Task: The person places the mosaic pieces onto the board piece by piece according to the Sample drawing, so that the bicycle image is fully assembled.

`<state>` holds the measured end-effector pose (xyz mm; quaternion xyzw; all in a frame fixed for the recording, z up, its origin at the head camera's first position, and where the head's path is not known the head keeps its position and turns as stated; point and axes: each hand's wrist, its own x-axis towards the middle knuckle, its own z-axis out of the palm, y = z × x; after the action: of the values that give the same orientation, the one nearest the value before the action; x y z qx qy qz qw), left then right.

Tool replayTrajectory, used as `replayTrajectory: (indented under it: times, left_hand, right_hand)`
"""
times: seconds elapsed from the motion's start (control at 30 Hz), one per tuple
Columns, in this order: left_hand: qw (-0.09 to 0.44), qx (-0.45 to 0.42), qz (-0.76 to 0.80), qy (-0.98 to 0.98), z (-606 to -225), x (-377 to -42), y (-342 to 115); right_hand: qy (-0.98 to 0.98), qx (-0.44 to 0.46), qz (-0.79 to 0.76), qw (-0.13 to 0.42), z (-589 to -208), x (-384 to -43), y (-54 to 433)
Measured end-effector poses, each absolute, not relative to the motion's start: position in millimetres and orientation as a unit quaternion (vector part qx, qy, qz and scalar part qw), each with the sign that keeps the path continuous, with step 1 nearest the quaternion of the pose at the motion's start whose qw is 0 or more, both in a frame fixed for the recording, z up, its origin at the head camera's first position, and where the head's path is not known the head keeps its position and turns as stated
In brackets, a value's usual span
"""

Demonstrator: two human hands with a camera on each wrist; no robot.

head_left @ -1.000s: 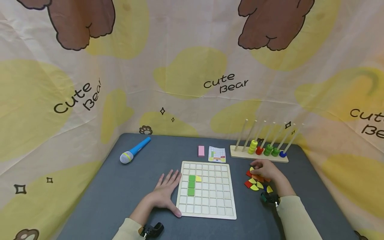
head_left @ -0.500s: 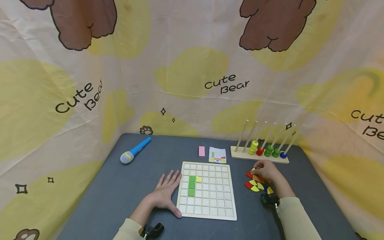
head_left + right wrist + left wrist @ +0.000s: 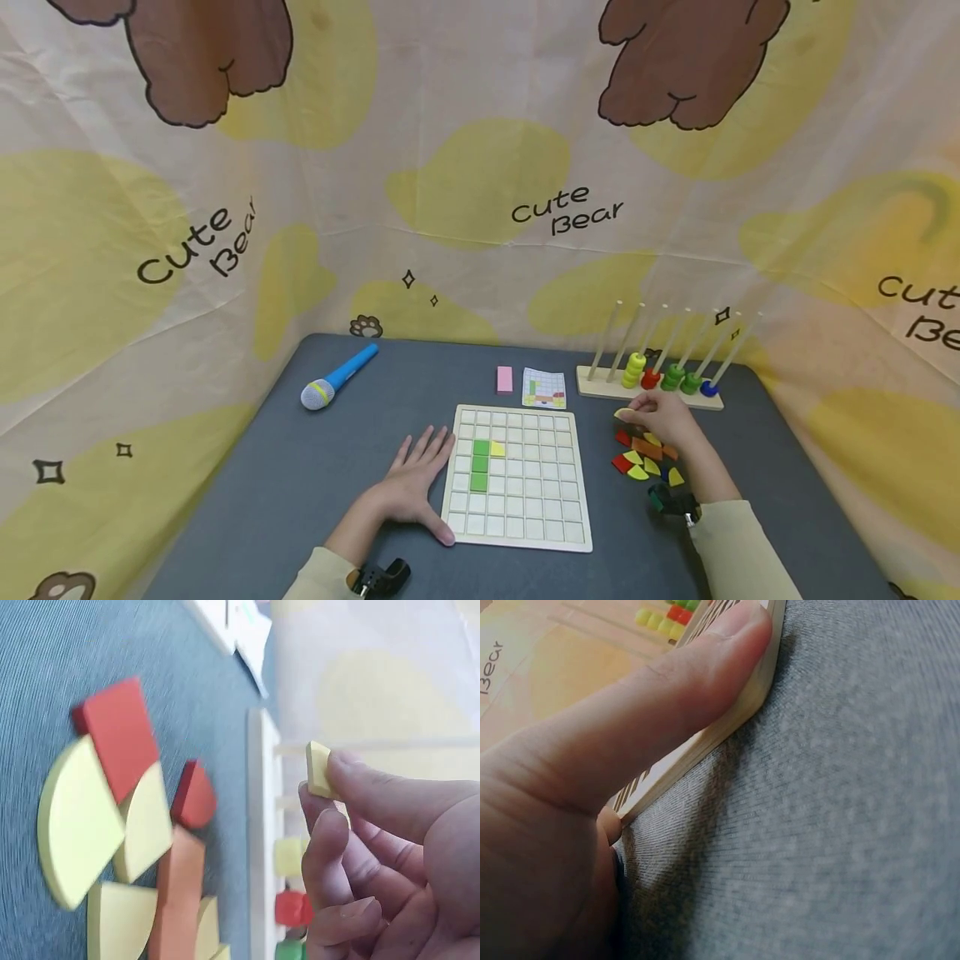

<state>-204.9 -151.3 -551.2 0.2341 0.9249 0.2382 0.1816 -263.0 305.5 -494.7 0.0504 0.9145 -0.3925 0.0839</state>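
Note:
My right hand [image 3: 663, 419] pinches a small yellow quarter-round block [image 3: 318, 769] between thumb and fingertips, lifted above a pile of loose pieces. In the right wrist view the pile holds several yellow quarter-round blocks [image 3: 79, 825], red blocks [image 3: 124, 739] and an orange block [image 3: 178, 877]. Fingers spread, my left hand [image 3: 408, 487] lies along the left side of a white wooden grid board [image 3: 525, 507]. Its thumb [image 3: 727, 664] rests on the board's near left corner. Several green squares [image 3: 480, 448] and one yellow piece [image 3: 497, 449] sit in the grid.
Behind the board lie a pattern card [image 3: 543, 389] and a pink block [image 3: 504, 380]. A peg stand [image 3: 592, 387] with colored beads is at the back right, close behind my right hand. A blue toy microphone [image 3: 337, 375] lies at the back left.
My right hand has risen slightly from the pile toward the peg stand, and the yellow block in its fingers now shows clearly. My left hand and the board have stayed put.

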Motion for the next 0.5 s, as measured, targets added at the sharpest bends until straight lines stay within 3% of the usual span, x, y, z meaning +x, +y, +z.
replayTrajectory:
  times: [0.5]
  left_hand:
    - [0.183,0.233,0.237,0.925,-553,-207,-150]
  right_hand:
    - [0.909,0.017,-0.412,0.054,-484,-254,254]
